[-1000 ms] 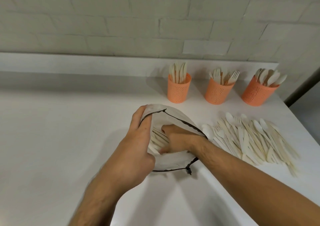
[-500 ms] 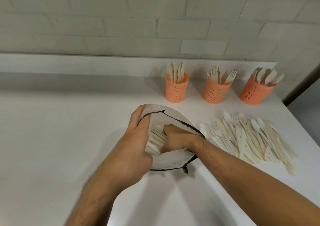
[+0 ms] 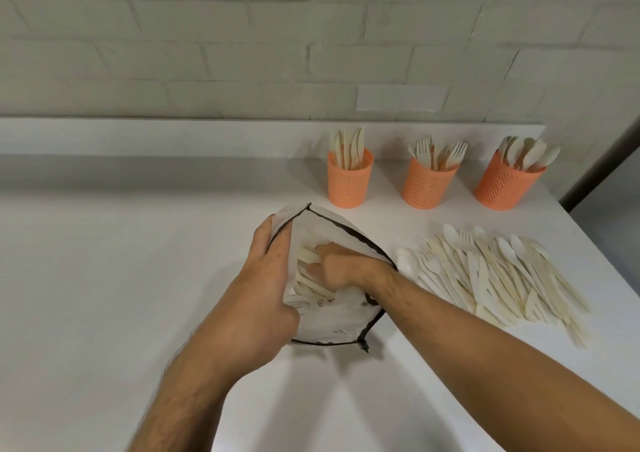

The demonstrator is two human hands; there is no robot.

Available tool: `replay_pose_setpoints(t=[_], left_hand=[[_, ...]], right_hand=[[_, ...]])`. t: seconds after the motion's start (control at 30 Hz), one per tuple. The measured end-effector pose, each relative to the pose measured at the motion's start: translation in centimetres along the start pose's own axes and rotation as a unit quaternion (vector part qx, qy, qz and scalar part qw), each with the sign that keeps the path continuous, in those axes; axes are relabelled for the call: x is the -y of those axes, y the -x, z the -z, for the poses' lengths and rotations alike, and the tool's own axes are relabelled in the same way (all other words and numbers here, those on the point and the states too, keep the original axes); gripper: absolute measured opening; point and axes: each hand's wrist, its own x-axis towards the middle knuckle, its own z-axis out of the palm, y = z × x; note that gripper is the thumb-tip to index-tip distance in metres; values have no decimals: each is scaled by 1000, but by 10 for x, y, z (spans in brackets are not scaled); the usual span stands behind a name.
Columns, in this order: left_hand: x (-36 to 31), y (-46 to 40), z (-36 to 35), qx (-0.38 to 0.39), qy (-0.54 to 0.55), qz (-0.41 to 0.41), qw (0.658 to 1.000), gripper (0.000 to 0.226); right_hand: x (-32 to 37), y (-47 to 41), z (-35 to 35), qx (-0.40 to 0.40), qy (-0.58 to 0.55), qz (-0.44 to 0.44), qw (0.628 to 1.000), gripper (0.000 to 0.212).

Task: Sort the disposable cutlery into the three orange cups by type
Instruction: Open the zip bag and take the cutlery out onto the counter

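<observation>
Holding the bag (image 3: pixel 322 323) mouth, the left hand (image 3: pixel 263 299) pinches its rim; the right hand (image 3: pixel 341 266) inside curls its grip round cutlery (image 3: pixel 308 271); three cups (image 3: pixel 350 183) beyond.

A wall (image 3: pixel 214 53) of pale painted brick ran behind the white counter (image 3: pixel 104 278), with a low white upstand (image 3: pixel 138 136) along the counter's back edge. A dark vertical strip (image 3: pixel 602 160) stood beyond the counter's far right corner.
</observation>
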Motion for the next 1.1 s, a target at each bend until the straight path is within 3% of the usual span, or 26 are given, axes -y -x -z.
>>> replay_pose_setpoints(t=[0.1,0.2,0.4,0.57,0.67,0.77,0.9,0.97,1.1], left_hand=[[3,0,1,1,-20,21,1000,107],[3,-2,2,-7,-32,40,999,104],[11,-18,10,-79,-70,111,988,97],[29,-32,32,-136,-77,152,976,87],[36,-35,36,-146,-68,161,974,90],[35,-36,33,-144,-56,160,975,93],[27,-36,21,-122,-50,135,982,92],[23,-36,18,-118,-48,128,983,91],[20,-33,18,-122,-50,125,983,91]], right_hand=[[12,7,7,27,-37,-8,999,21],[27,19,16,45,-111,-28,992,31],[40,71,51,86,-46,-3,995,16],[-10,126,82,109,-252,54,960,16],[-54,140,82,47,-344,58,936,19],[-83,135,56,-53,-351,-1,935,20],[-88,120,9,-156,-268,-81,947,17],[-90,113,-7,-190,-194,-110,956,28],[-107,101,-19,-285,-103,-146,942,23]])
